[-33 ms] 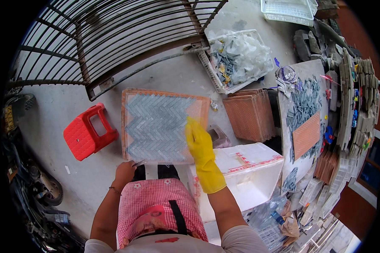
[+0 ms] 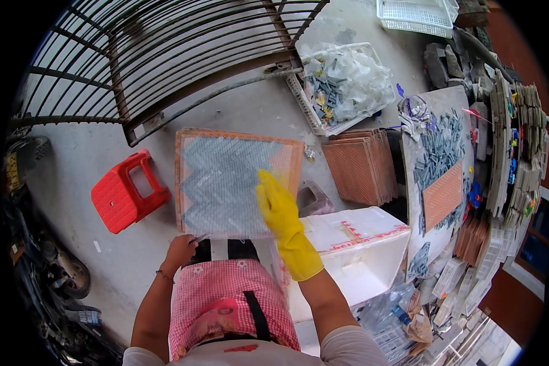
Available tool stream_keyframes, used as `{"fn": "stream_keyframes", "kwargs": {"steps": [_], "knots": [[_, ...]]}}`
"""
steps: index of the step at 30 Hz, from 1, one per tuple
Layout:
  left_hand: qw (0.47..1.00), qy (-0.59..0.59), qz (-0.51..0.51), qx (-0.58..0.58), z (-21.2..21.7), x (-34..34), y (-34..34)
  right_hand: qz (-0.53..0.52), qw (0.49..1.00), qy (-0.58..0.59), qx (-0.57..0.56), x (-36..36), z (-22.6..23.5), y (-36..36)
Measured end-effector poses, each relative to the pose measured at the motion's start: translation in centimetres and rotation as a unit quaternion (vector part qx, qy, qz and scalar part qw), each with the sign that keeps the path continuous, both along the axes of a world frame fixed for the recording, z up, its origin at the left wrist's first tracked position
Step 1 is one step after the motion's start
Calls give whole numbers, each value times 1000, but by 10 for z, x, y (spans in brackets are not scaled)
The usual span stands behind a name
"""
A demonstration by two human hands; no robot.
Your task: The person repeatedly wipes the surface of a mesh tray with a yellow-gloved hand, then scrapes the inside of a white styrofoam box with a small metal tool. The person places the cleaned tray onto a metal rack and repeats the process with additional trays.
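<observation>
Mesh sheet (image 2: 230, 189) lies over grey tiles (image 2: 210, 168) in orange tray (image 2: 179, 177). Gloved right hand (image 2: 277, 207) flat, open over tray's right side; bare left hand (image 2: 180, 251) at near-left corner, can't tell if gripping. Uneven pressure could skew tiles. Foam box (image 2: 366, 227), right of tray: red print, unreadable.

The yellow-gloved right hand (image 2: 277, 204) blocks my view of part of the mesh-covered tray's right side (image 2: 291, 158), and I can't make out whether its fingertips touch the mesh (image 2: 226, 213). Beneath that mesh, the grey strips (image 2: 222, 165) blur together. Something thin at the bare left hand's fingers (image 2: 189, 240) is too small to name. Crumpled plastic (image 2: 361, 82) hides much of the crate's load. Up top, the barred metal rack (image 2: 210, 73) runs out of sight; the motorbike (image 2: 70, 274) vanishes into the dark left rim.
</observation>
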State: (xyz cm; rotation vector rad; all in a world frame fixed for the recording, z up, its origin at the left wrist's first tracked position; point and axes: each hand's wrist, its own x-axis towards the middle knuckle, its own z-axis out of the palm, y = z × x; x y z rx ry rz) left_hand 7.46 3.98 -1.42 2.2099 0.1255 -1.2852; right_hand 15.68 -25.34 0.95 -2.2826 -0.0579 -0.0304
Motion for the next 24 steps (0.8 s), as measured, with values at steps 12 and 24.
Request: {"fn": "stream_keyframes", "kwargs": {"steps": [12, 24], "knots": [[958, 174, 110, -198, -22, 6, 29, 252, 949, -23, -186, -10, -56, 88], [783, 438, 290, -332, -44, -79, 73, 250, 946, 1, -209, -7, -54, 94]]}}
